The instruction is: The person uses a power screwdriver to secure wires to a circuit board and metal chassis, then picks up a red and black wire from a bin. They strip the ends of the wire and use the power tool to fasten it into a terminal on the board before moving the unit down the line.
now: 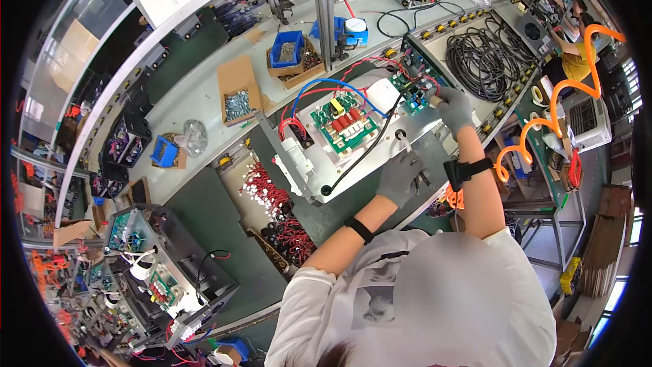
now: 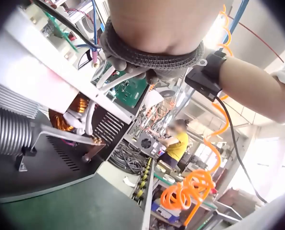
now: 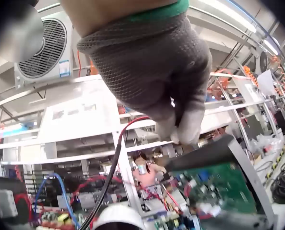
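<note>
An open metal chassis with a green circuit board on its top plate lies before me. My gloved left hand is at the near side, gripping thick white cables; a ring terminal sticks out beside the glove in the left wrist view. My gloved right hand reaches to the far right end, its fingertips together right at the upper edge of the dark end panel. Another green board sits against that panel. I cannot tell whether the right fingers pinch anything.
A blue bin and a cardboard box of small metal parts stand behind the chassis. Coiled black cable lies to the right. Red wires with white connectors lie at left. An orange coiled hose hangs at right.
</note>
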A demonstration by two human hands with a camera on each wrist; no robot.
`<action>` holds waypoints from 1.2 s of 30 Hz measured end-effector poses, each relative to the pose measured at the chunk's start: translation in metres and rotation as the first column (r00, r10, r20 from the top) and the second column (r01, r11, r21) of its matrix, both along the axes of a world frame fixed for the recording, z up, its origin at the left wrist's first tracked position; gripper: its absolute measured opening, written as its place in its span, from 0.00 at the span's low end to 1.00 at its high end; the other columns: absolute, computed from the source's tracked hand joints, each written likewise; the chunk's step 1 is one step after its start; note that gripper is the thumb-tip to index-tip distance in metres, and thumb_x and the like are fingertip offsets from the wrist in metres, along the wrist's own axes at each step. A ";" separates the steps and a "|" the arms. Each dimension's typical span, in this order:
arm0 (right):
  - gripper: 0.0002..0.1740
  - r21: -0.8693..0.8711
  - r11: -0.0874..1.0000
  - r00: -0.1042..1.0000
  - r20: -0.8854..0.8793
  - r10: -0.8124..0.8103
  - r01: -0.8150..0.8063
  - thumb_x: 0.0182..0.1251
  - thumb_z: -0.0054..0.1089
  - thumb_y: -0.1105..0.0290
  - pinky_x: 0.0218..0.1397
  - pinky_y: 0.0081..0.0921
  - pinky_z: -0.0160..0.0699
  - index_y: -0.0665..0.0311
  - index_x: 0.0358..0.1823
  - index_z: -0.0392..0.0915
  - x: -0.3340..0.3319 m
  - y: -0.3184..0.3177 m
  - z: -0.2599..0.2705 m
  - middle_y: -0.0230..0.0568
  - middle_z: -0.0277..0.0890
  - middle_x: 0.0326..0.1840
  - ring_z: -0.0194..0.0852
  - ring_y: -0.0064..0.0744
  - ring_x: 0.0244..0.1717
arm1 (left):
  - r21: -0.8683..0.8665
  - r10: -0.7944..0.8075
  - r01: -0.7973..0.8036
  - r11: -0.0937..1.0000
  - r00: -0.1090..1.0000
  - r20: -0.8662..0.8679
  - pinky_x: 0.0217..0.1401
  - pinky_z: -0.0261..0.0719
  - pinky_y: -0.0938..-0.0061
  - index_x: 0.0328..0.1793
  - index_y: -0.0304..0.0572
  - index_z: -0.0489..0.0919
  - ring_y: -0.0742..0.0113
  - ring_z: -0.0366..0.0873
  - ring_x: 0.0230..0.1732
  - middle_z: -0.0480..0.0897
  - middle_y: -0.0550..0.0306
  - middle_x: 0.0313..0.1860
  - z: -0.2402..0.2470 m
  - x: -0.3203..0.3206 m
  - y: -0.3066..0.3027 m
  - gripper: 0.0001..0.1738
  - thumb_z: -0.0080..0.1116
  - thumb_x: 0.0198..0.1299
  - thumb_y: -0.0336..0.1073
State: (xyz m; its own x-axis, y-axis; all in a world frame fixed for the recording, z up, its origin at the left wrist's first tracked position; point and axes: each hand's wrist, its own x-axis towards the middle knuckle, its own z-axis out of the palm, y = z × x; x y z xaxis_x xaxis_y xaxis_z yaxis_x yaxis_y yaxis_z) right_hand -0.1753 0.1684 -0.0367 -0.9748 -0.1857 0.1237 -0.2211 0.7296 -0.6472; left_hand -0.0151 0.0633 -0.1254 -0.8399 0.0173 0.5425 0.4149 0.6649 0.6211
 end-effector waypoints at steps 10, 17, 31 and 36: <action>0.09 -0.103 0.982 0.974 0.180 -0.138 0.158 0.50 0.64 0.69 0.30 0.24 0.72 0.62 0.34 0.81 -0.015 -0.004 -0.049 0.36 0.77 0.22 0.75 0.25 0.22 | 0.069 -0.029 0.025 0.997 0.997 0.067 0.44 0.71 0.62 0.34 0.49 0.76 0.54 0.74 0.42 0.73 0.57 0.46 0.001 0.005 0.002 0.09 0.60 0.45 0.32; 0.17 0.202 0.974 0.994 -0.049 -0.094 0.102 0.50 0.63 0.59 0.33 0.30 0.75 0.67 0.33 0.79 -0.022 -0.001 -0.050 0.46 0.78 0.24 0.79 0.37 0.27 | 0.037 -0.006 0.003 0.999 0.995 0.095 0.44 0.70 0.64 0.35 0.52 0.76 0.56 0.74 0.40 0.73 0.59 0.46 -0.007 0.006 0.005 0.10 0.60 0.43 0.32; 0.18 0.192 0.956 0.973 -0.110 -0.203 0.221 0.45 0.61 0.61 0.44 0.33 0.75 0.66 0.35 0.78 -0.022 -0.015 -0.048 0.49 0.79 0.32 0.79 0.47 0.36 | 0.102 -0.029 0.021 0.995 0.997 0.077 0.41 0.70 0.63 0.36 0.51 0.75 0.57 0.74 0.38 0.72 0.59 0.46 -0.007 0.011 0.004 0.09 0.58 0.46 0.32; 0.13 0.090 0.982 0.986 -0.019 -0.168 0.169 0.47 0.64 0.64 0.35 0.29 0.76 0.64 0.32 0.79 -0.023 -0.014 -0.049 0.42 0.79 0.26 0.79 0.36 0.28 | 0.085 -0.023 0.014 0.996 0.993 0.112 0.41 0.71 0.64 0.40 0.52 0.75 0.58 0.74 0.41 0.71 0.60 0.47 -0.007 0.010 0.004 0.12 0.57 0.47 0.33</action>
State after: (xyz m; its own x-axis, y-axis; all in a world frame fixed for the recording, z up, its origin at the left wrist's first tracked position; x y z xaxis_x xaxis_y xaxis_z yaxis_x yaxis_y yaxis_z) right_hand -0.1981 0.1549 -0.0857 -0.9917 -0.0302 0.1247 -0.0970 0.8128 -0.5744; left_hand -0.0048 0.0672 -0.1326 -0.8955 -0.0080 0.4449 0.3511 0.6014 0.7176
